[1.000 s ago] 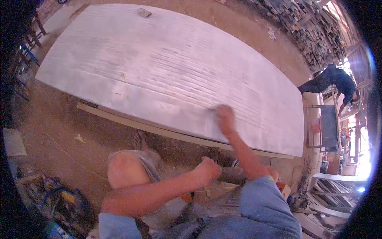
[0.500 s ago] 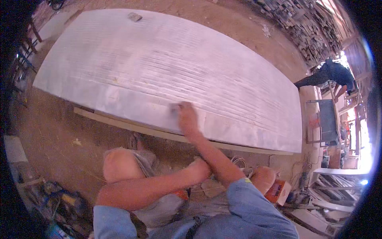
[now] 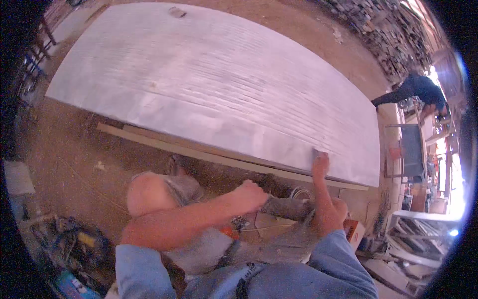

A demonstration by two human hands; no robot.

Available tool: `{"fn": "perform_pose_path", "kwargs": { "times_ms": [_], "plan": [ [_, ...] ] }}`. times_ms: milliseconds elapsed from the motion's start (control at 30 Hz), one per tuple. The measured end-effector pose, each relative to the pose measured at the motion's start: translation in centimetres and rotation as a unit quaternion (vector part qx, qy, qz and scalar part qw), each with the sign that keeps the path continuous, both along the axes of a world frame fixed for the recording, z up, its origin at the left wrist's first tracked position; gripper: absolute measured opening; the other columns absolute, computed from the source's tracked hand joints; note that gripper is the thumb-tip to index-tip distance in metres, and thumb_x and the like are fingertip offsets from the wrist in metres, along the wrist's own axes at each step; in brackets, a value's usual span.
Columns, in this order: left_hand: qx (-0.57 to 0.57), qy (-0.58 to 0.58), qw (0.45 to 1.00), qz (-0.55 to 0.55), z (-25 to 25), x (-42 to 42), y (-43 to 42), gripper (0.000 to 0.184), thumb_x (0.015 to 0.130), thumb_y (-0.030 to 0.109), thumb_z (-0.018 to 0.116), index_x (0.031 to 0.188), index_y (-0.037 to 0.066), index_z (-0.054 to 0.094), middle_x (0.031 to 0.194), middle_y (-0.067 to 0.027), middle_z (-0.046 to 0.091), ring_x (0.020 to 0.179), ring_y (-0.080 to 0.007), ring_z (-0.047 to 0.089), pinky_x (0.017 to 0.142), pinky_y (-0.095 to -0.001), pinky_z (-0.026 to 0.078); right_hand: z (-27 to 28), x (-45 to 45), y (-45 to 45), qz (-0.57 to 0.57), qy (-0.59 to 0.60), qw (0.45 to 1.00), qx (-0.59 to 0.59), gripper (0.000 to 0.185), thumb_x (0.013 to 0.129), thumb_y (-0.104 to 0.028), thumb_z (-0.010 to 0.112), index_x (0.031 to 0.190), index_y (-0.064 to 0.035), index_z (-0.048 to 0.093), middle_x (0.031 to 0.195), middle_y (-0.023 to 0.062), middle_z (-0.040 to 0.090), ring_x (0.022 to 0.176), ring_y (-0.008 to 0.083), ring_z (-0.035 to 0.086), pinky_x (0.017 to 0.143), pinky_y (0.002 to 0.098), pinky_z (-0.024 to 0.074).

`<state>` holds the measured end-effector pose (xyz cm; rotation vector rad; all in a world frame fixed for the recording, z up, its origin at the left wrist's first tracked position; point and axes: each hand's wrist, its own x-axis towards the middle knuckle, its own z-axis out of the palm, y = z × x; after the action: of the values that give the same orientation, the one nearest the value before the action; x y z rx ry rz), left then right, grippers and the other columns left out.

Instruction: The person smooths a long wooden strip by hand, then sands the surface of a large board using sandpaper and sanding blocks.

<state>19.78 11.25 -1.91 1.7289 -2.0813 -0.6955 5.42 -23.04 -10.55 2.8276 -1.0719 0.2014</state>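
Observation:
A large white panel (image 3: 209, 79) with long grooves lies across the view in front of me. My right hand (image 3: 320, 165) is on its near side towards the right end, with the fingers closed round a small dark-grey pad (image 3: 315, 152). Only the pad's edge shows, pressed to the panel, and its exact kind is unclear. My left hand (image 3: 250, 196) is a loose fist above my lap, short of the panel's near edge, and nothing shows in it. A small grey block (image 3: 177, 12) sits at the panel's far left edge.
Wooden strips (image 3: 199, 152) run along beneath the panel's near edge. A bent-over person (image 3: 423, 92) is at the right, beside a bench frame (image 3: 411, 152). Stacked wood offcuts (image 3: 373, 35) fill the far right. An orange-and-white box (image 3: 352, 232) stands near my right knee.
My right hand has slid with the pad to the right along the panel's near side. My left hand, partly behind the right arm before, now shows fully. The view has shifted slightly.

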Motion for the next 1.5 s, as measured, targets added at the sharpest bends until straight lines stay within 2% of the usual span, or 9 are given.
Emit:
{"fn": "perform_pose_path", "kwargs": {
  "times_ms": [167, 300, 633, 767, 800, 867, 1067, 1367, 1500],
  "plan": [
    [0.019, 0.012, 0.999, 0.039, -1.7, 1.7, 0.6, 0.021, 0.076, 0.02, 0.061, 0.088, 0.003, 0.064, 0.088, -0.0209, 0.066, 0.085, -0.0367, 0.064, 0.075, -0.0476, 0.051, -3.4, 6.3, 11.9, 0.285, -0.172, 0.935, 0.126, 0.027, 0.081, -0.007, 0.053, 0.106, -0.004, 0.064, 0.11, 0.0155, 0.061, 0.111, 0.0327, 0.052, 0.1, 0.0425, 0.0377],
    [0.173, -0.057, 0.976, 0.119, -1.1, 4.3, -0.4, 0.032, 0.086, 0.027, 0.055, 0.106, 0.003, 0.062, 0.101, -0.0222, 0.063, 0.097, -0.038, 0.06, 0.084, -0.047, 0.047, 11.1, 9.0, 21.7, 0.106, -0.316, 0.876, 0.347, 0.024, 0.083, -0.013, 0.059, 0.103, 0.0005, 0.059, 0.096, 0.0196, 0.061, 0.086, 0.0314, 0.061, 0.076, 0.0314, 0.0489],
    [0.189, 0.143, 0.954, 0.181, 4.0, 1.6, -2.2, 0.048, 0.094, 0.036, 0.044, 0.119, -0.004, 0.053, 0.116, -0.0205, 0.059, 0.108, -0.0312, 0.055, 0.096, -0.0392, 0.039, 10.6, -1.6, 22.4, 0.004, -0.389, 0.743, 0.544, 0.025, 0.087, -0.019, 0.06, 0.101, 0.0018, 0.061, 0.094, 0.0055, 0.063, 0.087, 0.0123, 0.057, 0.078, 0.0269, 0.0454],
    [0.141, 0.411, 0.861, 0.263, -0.8, -0.6, 0.2, 0.044, 0.094, 0.033, 0.045, 0.116, -0.003, 0.057, 0.114, -0.0136, 0.06, 0.107, -0.0228, 0.053, 0.095, -0.0347, 0.039, 9.9, -3.6, 24.5, -0.019, -0.491, 0.442, 0.751, 0.028, 0.091, -0.025, 0.055, 0.094, 0.0013, 0.062, 0.089, 0.0077, 0.064, 0.084, 0.0126, 0.056, 0.076, 0.0286, 0.045],
    [0.131, 0.433, 0.846, 0.282, -1.3, -1.1, 0.5, 0.043, 0.094, 0.032, 0.045, 0.115, -0.002, 0.058, 0.114, -0.0119, 0.06, 0.107, -0.0207, 0.052, 0.095, -0.0336, 0.039, 9.4, -4.0, 24.6, -0.036, -0.511, 0.439, 0.738, 0.028, 0.091, -0.025, 0.055, 0.094, 0.0013, 0.062, 0.089, 0.0077, 0.064, 0.084, 0.0126, 0.056, 0.076, 0.0286, 0.045],
    [0.124, 0.393, 0.847, 0.337, -0.2, -3.2, 0.7, 0.042, 0.093, 0.032, 0.047, 0.113, -0.003, 0.059, 0.11, -0.011, 0.061, 0.102, -0.0205, 0.054, 0.092, -0.0331, 0.041, 8.4, -4.9, 25.0, -0.015, -0.397, 0.69, 0.605, 0.031, 0.092, -0.028, 0.054, 0.09, 0.0027, 0.059, 0.082, 0.0098, 0.061, 0.078, 0.0129, 0.054, 0.072, 0.0309, 0.0439],
    [0.042, 0.249, 0.857, 0.448, 4.9, -8.5, -0.7, 0.027, 0.089, 0.022, 0.058, 0.098, -0.001, 0.066, 0.092, -0.0076, 0.064, 0.084, -0.0163, 0.057, 0.076, -0.0306, 0.045, 9.0, -7.3, 27.5, -0.031, -0.461, 0.709, 0.534, 0.03, 0.083, -0.027, 0.06, 0.099, -0.0012, 0.063, 0.088, 0.0175, 0.065, 0.081, 0.0257, 0.062, 0.075, 0.0391, 0.0482],
    [0.084, 0.53, 0.764, 0.357, 4.9, -9.8, -0.5, 0.045, 0.083, 0.014, 0.064, 0.123, 0.001, 0.049, 0.109, -0.0081, 0.058, 0.093, -0.018, 0.058, 0.08, -0.0325, 0.048, 13.5, -11.3, 25.7, 0.017, -0.583, 0.534, 0.612, 0.018, 0.087, -0.016, 0.061, 0.093, 0.0011, 0.059, 0.08, 0.0042, 0.061, 0.078, 0.0092, 0.054, 0.072, 0.0279, 0.0455],
    [0.131, 0.582, 0.721, 0.352, 5.6, -10.7, 0.5, 0.043, 0.083, 0.011, 0.062, 0.122, 0.001, 0.048, 0.107, -0.0078, 0.059, 0.095, -0.0195, 0.058, 0.083, -0.0334, 0.048, 16.4, -16.8, 25.2, 0.032, -0.558, 0.655, 0.509, 0.017, 0.09, -0.014, 0.057, 0.1, -0.0011, 0.061, 0.088, 0.0078, 0.065, 0.085, 0.0116, 0.059, 0.078, 0.0278, 0.0469]
  ]
}}
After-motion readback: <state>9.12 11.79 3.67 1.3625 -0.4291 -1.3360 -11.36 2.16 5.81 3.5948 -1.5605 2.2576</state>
